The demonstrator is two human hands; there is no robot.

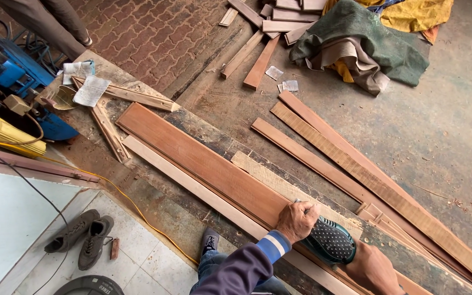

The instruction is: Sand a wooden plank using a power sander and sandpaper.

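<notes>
- At the workbench point(154, 188) left end, we see wood strips point(107, 128); its middle stays bare.
- Our left hand point(297, 220) clamps the dotted teal sander point(331, 241) on the reddish plank point(203, 158).
- Our right hand point(373, 269) grips its rear, near the right edge.

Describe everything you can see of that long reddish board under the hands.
The long reddish-brown board looks like smooth planed wood. It lies flat along the workbench, running diagonally from upper left to lower right, between a paler strip and a rough pale strip. The left hand and right hand press a dark dotted power tool onto its near end.
</notes>
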